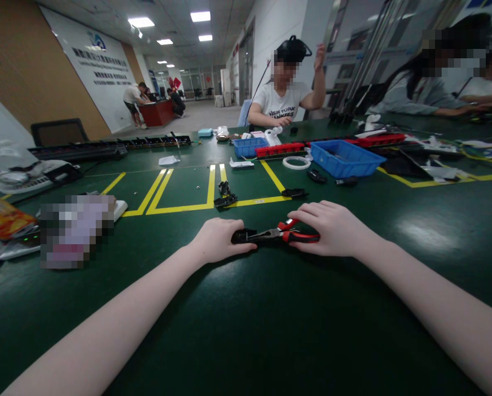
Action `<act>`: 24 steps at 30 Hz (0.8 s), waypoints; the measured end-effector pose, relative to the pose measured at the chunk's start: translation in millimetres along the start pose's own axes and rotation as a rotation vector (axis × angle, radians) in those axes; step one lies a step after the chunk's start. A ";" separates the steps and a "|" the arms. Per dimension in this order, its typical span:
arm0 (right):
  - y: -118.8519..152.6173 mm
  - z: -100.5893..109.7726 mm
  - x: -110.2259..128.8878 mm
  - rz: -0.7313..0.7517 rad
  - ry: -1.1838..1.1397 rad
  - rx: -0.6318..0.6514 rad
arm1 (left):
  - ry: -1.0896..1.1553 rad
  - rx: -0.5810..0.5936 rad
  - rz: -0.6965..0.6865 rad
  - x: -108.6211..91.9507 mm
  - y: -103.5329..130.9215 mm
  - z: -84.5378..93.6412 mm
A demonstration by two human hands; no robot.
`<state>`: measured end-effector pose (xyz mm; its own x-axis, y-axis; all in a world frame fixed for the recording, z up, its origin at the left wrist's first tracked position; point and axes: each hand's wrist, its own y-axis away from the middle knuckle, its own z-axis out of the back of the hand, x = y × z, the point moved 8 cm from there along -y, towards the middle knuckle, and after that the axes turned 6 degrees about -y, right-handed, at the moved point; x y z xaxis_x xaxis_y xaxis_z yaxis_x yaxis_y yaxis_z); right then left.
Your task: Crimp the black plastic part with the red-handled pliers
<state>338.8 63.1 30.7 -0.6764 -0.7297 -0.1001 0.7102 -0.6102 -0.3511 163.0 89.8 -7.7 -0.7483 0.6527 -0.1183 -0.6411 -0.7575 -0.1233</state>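
Note:
Near the middle of the green table, my left hand (221, 240) is closed on a small black part (241, 236), which lies between thumb and fingers. My right hand (331, 228) grips the red and black handles of a pair of pliers (274, 234). The metal jaws point left and reach the black part. Just beyond my hands, small black pieces (225, 195) lie by the yellow tape, and another dark piece (294, 193) is to their right.
A blue bin (344, 158) and a smaller blue tray (248, 146) stand farther back, with a white tape roll (296, 163) between them. A blurred flat object (78, 228) lies at left. A person (285, 96) sits across the table (246, 330).

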 end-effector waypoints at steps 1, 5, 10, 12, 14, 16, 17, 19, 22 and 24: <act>0.3 0.2 -0.1 -0.003 -0.007 -0.004 | 0.000 -0.002 -0.001 0.0 0.1 0.3; 1.5 0.1 -1.9 -0.018 -0.029 -0.025 | -0.005 -0.002 0.012 0.9 0.3 0.2; 3.7 -0.8 -7.2 -0.060 -0.058 -0.040 | 0.000 -0.011 0.024 2.1 0.6 -0.1; 4.6 0.6 -8.4 -0.068 -0.052 -0.057 | 0.008 -0.012 0.025 2.4 0.7 -0.2; 5.3 3.5 -8.3 -0.062 -0.041 -0.088 | 0.020 -0.014 0.023 2.5 0.8 -0.3; 5.5 6.1 -7.4 -0.047 -0.040 -0.112 | 0.025 -0.019 0.021 2.6 0.9 -0.2; 5.4 6.9 -6.7 -0.037 -0.043 -0.119 | 0.026 -0.021 0.020 2.6 0.9 -0.3; 4.9 7.3 -5.0 -0.015 -0.053 -0.118 | 0.025 -0.022 0.017 2.5 0.9 -0.7; 3.6 6.7 -2.7 0.001 -0.043 -0.110 | 0.028 -0.017 0.012 1.9 1.1 -1.2; 2.7 6.9 -1.0 0.003 -0.022 -0.112 | 0.037 -0.016 -0.004 0.4 1.4 -0.7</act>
<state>342.8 60.0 36.3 -0.6691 -0.7387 -0.0815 0.6851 -0.5706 -0.4528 161.9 89.1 -8.6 -0.7391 0.6557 -0.1539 -0.6408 -0.7550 -0.1391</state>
